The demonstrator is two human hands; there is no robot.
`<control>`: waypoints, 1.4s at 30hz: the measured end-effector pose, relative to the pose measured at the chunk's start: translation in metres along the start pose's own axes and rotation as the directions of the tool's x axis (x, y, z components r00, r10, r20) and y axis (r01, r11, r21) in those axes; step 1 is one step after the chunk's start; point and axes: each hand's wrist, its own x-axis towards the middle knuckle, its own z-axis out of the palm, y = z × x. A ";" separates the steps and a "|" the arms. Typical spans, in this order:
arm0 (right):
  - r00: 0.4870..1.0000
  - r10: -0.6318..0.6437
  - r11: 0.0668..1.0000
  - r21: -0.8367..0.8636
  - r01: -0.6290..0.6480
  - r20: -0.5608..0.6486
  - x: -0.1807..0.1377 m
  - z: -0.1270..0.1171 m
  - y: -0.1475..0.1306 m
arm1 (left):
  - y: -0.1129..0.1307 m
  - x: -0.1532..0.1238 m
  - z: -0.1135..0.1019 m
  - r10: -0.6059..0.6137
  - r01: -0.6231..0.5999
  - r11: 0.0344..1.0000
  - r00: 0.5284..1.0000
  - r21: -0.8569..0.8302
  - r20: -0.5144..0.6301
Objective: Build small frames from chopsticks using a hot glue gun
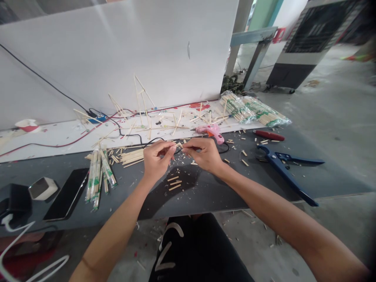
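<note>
My left hand [160, 158] and my right hand [202, 154] meet over the middle of the table, thumbs and forefingers pinched. Between the fingertips is a short piece of chopstick [179, 145], partly hidden, so I cannot tell whether it is one piece or two joined. Just behind my right hand lies a pink hot glue gun [212, 131]. Beside my left hand is a pile of bare chopsticks [131, 157]. Several short cut chopstick pieces [175, 183] lie in front of my hands, with fine scraps around them.
Blue-handled cutters [283, 168] and a red-handled tool [268, 135] lie at the right. Packs of chopsticks [264, 111] sit behind them. Thin stick frames [142, 100] stand along the white back strip. Wrapped chopsticks [96, 172] and a phone [67, 194] are at the left.
</note>
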 end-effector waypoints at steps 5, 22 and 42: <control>1.000 -0.008 1.000 -0.011 0.008 -0.003 0.000 0.000 0.000 | 0.001 0.000 0.001 -0.011 0.011 1.000 1.000 -0.010 0.001; 0.999 0.042 0.999 0.009 -0.042 -0.012 -0.001 0.003 0.004 | -0.004 0.002 0.000 -0.111 0.111 0.994 0.994 0.004 0.017; 0.864 -0.248 0.910 -0.201 0.363 0.438 -0.053 -0.046 -0.003 | 0.031 -0.042 -0.016 0.004 -0.025 0.944 0.998 0.328 0.063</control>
